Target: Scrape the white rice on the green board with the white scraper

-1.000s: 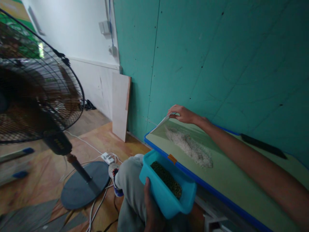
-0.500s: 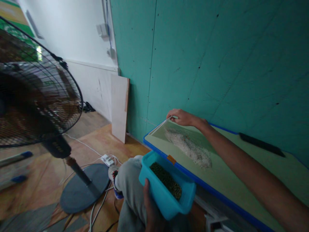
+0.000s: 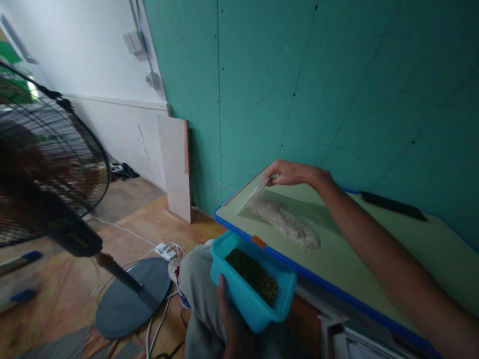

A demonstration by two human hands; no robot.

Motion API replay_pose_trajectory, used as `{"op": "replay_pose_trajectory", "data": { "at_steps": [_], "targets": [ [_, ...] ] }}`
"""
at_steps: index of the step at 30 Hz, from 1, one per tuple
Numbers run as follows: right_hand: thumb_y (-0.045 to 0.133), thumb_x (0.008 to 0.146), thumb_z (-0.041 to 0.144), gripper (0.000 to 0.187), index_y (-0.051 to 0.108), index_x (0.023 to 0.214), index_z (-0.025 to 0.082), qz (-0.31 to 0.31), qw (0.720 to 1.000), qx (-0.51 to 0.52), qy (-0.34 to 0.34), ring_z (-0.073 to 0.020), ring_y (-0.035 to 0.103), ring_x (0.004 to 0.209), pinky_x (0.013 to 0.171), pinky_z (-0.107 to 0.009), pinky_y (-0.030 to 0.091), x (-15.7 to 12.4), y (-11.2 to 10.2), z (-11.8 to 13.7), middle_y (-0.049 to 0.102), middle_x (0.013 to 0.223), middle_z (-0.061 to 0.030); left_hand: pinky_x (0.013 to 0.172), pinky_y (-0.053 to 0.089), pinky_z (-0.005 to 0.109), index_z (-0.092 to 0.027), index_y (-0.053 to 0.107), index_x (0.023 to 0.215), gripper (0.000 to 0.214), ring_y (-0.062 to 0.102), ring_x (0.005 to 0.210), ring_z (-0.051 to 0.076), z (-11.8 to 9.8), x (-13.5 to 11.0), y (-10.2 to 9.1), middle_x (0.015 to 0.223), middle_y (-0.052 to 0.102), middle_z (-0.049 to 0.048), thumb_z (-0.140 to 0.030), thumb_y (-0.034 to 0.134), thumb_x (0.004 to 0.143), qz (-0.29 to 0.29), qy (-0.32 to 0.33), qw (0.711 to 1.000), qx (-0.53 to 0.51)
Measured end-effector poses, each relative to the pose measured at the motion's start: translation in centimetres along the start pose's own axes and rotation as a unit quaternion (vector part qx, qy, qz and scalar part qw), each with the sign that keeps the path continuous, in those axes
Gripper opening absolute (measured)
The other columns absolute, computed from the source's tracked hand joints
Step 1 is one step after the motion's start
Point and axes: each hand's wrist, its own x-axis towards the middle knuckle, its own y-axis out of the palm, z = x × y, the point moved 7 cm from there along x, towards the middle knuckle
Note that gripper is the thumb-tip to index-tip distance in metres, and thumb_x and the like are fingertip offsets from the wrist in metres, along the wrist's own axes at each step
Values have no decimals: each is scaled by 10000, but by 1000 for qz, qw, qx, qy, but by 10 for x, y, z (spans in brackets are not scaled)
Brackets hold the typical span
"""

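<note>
Bin [image 3: 243, 300] in left grip [image 3: 235, 326], card [image 3: 253, 196] in right grip [image 3: 287, 173]

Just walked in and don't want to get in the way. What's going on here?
A person's left hand holds a turquoise rectangular plastic container, partly filled with small green and tan grains, beside a pale green, blue-edged tabletop. The right hand has a thin, flat white card in its grip, tilted at the left end of a long, loose heap of pale granules on that tabletop.
</note>
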Motion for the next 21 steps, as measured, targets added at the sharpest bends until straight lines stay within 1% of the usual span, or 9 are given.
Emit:
{"op": "replay_pose_trajectory", "data": {
  "at_steps": [4, 7, 11, 16, 21],
  "targets": [
    [592, 776, 197, 248, 792, 919, 165, 8, 1000, -18, -8, -191, 633, 800, 714, -265, 428, -6, -2, 1, 755, 881, -46, 1037, 467, 468, -273, 405, 1502, 637, 645, 1160, 303, -2, 4, -3, 1230, 720, 82, -404, 597, 909, 2, 14, 1000, 9],
    [583, 782, 202, 239, 790, 897, 170, 21, 999, -29, -5, -179, 610, 757, 664, -255, 401, -10, -2, 3, 742, 831, -29, 1037, 468, 447, -283, 397, 1504, 642, 647, 1157, 289, -5, 5, -6, 1232, 719, 74, -385, 612, 907, 2, 16, 1000, 11],
    [582, 777, 188, 226, 786, 867, 157, 35, 998, -50, 17, -168, 592, 709, 616, -251, 375, -16, -4, 10, 721, 764, -21, 1022, 482, 429, -292, 425, 1487, 641, 660, 1137, 276, -8, 3, -9, 1209, 731, 63, -365, 649, 891, -21, 10, 999, 22],
    [595, 791, 202, 216, 793, 874, 177, 31, 998, -59, 17, -188, 631, 782, 653, -258, 404, -22, -8, 26, 746, 832, -31, 1004, 495, 423, -277, 432, 1486, 613, 677, 1102, 269, -8, -1, -6, 1138, 757, 59, -385, 617, 911, -38, 16, 999, 26],
    [627, 786, 219, 195, 798, 875, 185, 25, 997, -64, 18, -192, 636, 783, 667, -268, 414, -27, -12, 41, 753, 842, -37, 991, 506, 448, -263, 427, 1490, 616, 684, 1085, 284, -5, -3, -1, 1121, 759, 78, -417, 595, 917, -29, 8, 999, 17]
  ]
}}
